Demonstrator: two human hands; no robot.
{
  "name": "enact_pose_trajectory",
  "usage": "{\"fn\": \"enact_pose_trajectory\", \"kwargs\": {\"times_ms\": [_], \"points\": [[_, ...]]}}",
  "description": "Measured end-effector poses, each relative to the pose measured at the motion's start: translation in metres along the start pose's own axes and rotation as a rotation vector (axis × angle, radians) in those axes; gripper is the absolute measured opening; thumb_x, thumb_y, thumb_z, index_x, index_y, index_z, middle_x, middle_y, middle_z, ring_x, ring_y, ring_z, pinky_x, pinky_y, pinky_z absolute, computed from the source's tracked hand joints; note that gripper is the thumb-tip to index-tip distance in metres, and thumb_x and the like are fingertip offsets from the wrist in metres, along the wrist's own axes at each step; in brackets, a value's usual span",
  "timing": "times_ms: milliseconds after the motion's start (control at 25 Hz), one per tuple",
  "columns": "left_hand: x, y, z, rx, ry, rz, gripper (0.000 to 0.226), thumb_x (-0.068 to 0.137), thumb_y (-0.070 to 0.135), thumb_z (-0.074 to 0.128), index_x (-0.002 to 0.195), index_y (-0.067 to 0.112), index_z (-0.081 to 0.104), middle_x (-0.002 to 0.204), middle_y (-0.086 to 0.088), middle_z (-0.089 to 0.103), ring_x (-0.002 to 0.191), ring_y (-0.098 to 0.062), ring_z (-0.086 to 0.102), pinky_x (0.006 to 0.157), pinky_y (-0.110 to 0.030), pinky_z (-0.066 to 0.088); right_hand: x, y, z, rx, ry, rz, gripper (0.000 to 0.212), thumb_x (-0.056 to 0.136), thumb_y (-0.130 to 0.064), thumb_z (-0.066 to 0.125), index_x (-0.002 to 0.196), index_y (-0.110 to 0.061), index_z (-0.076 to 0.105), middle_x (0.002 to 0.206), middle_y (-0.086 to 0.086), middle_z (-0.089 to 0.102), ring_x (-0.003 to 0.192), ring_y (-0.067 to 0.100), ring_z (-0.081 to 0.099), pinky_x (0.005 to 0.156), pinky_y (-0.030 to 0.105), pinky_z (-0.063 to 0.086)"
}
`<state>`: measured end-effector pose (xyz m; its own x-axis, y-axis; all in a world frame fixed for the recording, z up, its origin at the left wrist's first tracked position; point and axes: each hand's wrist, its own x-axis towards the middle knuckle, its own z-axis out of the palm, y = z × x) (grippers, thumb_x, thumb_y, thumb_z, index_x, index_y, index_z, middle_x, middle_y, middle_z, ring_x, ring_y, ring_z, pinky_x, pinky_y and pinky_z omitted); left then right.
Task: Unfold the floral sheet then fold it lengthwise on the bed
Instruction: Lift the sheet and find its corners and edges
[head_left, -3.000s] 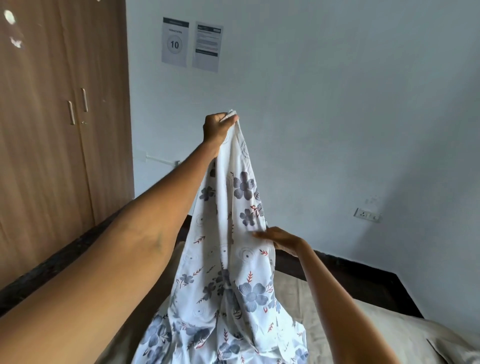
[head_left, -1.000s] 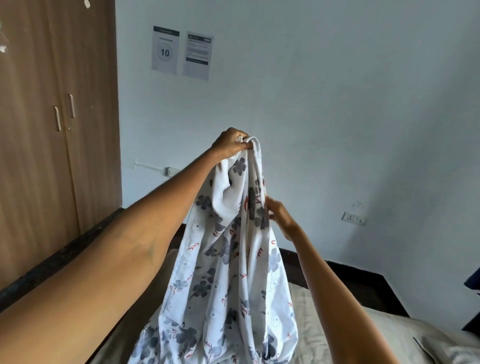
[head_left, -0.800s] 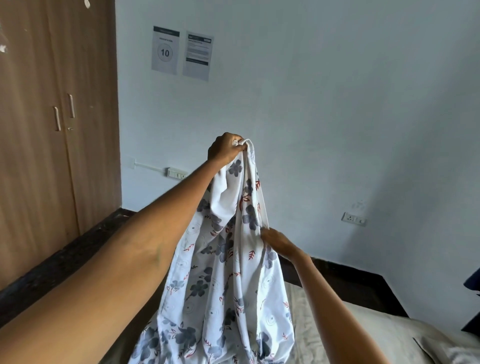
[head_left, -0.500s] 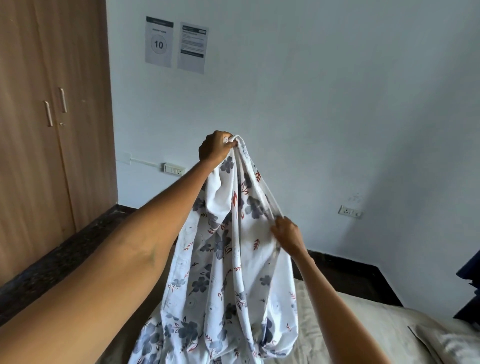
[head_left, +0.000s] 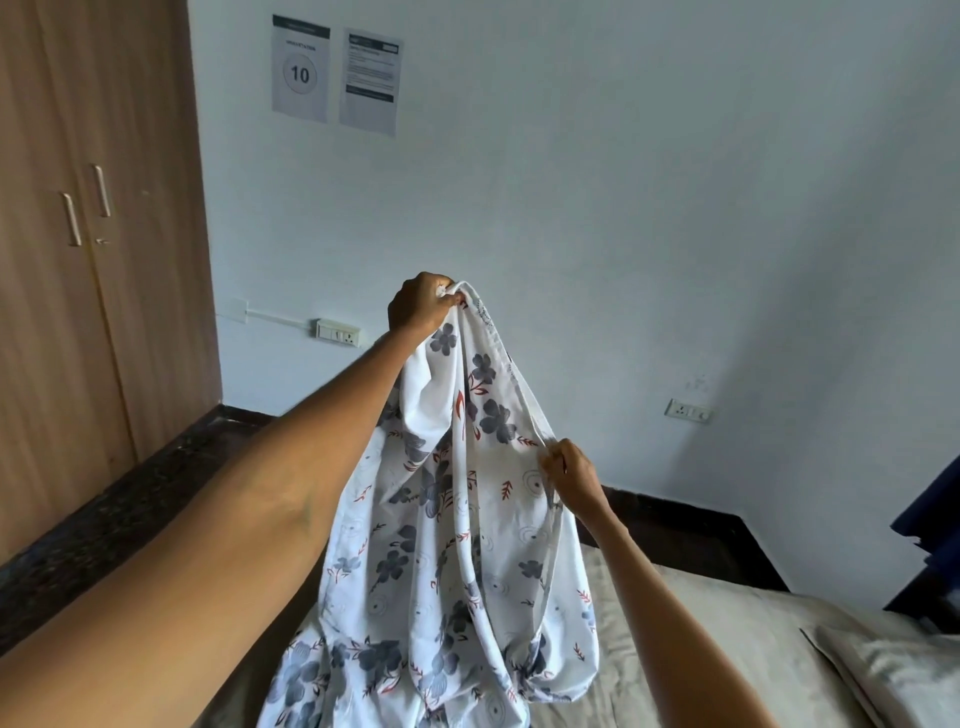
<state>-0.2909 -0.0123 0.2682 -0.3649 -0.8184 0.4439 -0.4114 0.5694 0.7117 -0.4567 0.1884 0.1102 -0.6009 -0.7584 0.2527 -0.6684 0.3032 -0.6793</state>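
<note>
While the left hand (head_left: 422, 304) is raised at arm's length and grips a bunched corner of the floral sheet (head_left: 447, 525), the cloth hangs down from that fist in long loose folds. Its lower part pools on the near left side of the bed (head_left: 691, 639), which wears a beige cover. The right hand (head_left: 570, 475) is lower and to the right, fingers curled, pinching the sheet's hemmed right edge, so that this edge runs taut and slanting between the two hands. A pillow (head_left: 893, 670) lies at the near right corner of the bed. On the far wall hang two paper notices (head_left: 335, 73), with a wooden wardrobe (head_left: 88, 260) standing at the left.
</note>
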Motion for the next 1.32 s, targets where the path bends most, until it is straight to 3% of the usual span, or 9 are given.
{"fn": "enact_pose_trajectory", "kwargs": {"times_ms": [160, 400, 600, 760, 880, 1000, 1160, 1320], "points": [[0.002, -0.001, -0.001, 0.004, 0.007, -0.006, 0.03, 0.087, 0.034, 0.062, 0.108, 0.014, 0.068, 0.11, -0.015, 0.069, 0.104, -0.035, 0.061, 0.077, -0.029, 0.042, -0.002, -0.002, -0.003, 0.05, 0.11, -0.025, 0.017, 0.09, -0.015, 0.054, 0.077, -0.009, 0.045, 0.069, 0.003, 0.05, 0.063, 0.021, 0.04, 0.054, 0.029, 0.033], [-0.001, -0.004, -0.002, -0.004, 0.002, -0.016, 0.031, 0.086, 0.034, 0.063, 0.11, 0.015, 0.067, 0.112, -0.014, 0.068, 0.106, -0.034, 0.061, 0.082, -0.031, 0.046, -0.003, -0.002, -0.004, 0.147, 0.06, 0.014, 0.019, 0.087, 0.001, 0.046, 0.077, -0.013, 0.037, 0.073, 0.003, 0.047, 0.067, 0.02, 0.04, 0.057, 0.029, 0.033], [-0.005, -0.001, 0.004, -0.01, -0.012, -0.025, 0.033, 0.086, 0.036, 0.063, 0.112, 0.015, 0.066, 0.116, -0.014, 0.067, 0.109, -0.034, 0.06, 0.084, -0.033, 0.046, -0.008, -0.006, -0.001, 0.213, 0.062, 0.03, 0.017, 0.095, -0.01, 0.041, 0.108, -0.017, 0.05, 0.069, 0.004, 0.054, 0.063, 0.017, 0.048, 0.058, 0.029, 0.039], [-0.005, -0.007, 0.003, -0.002, -0.018, -0.042, 0.031, 0.086, 0.036, 0.063, 0.108, 0.015, 0.067, 0.111, -0.014, 0.068, 0.106, -0.034, 0.061, 0.08, -0.031, 0.045, -0.007, -0.009, -0.003, 0.258, 0.184, 0.0, 0.017, 0.093, -0.029, 0.055, 0.099, -0.016, 0.064, 0.067, -0.002, 0.057, 0.059, 0.01, 0.048, 0.058, 0.026, 0.037], [-0.007, -0.012, 0.001, -0.013, -0.01, -0.069, 0.032, 0.087, 0.035, 0.062, 0.111, 0.015, 0.067, 0.111, -0.014, 0.068, 0.106, -0.035, 0.061, 0.08, -0.031, 0.045, -0.001, -0.01, -0.009, 0.302, 0.132, 0.017, 0.017, 0.088, -0.031, 0.064, 0.083, -0.014, 0.067, 0.068, -0.005, 0.062, 0.062, 0.011, 0.053, 0.059, 0.025, 0.04], [-0.008, -0.019, 0.001, -0.001, -0.001, -0.081, 0.029, 0.088, 0.034, 0.061, 0.108, 0.013, 0.067, 0.11, -0.016, 0.068, 0.104, -0.035, 0.061, 0.079, -0.032, 0.045, 0.004, -0.013, -0.017, 0.345, 0.129, 0.033, 0.017, 0.085, -0.024, 0.068, 0.08, -0.008, 0.065, 0.066, -0.003, 0.06, 0.061, 0.009, 0.049, 0.054, 0.017, 0.038], [-0.01, -0.027, 0.002, 0.011, -0.003, -0.106, 0.031, 0.087, 0.035, 0.062, 0.108, 0.013, 0.066, 0.109, -0.016, 0.069, 0.104, -0.035, 0.062, 0.08, -0.032, 0.046, 0.005, -0.015, -0.018, 0.431, 0.142, 0.039, 0.014, 0.087, -0.018, 0.064, 0.083, -0.005, 0.062, 0.067, -0.002, 0.056, 0.061, 0.009, 0.046, 0.05, 0.011, 0.036], [-0.017, -0.023, 0.011, 0.017, -0.041, -0.109, 0.034, 0.086, 0.038, 0.062, 0.111, 0.015, 0.065, 0.112, -0.014, 0.068, 0.106, -0.034, 0.061, 0.08, -0.031, 0.045, 0.01, -0.022, -0.01, 0.524, 0.172, 0.113, 0.013, 0.095, -0.007, 0.046, 0.095, -0.007, 0.059, 0.076, 0.0, 0.057, 0.066, 0.01, 0.051, 0.049, 0.008, 0.043]]}}
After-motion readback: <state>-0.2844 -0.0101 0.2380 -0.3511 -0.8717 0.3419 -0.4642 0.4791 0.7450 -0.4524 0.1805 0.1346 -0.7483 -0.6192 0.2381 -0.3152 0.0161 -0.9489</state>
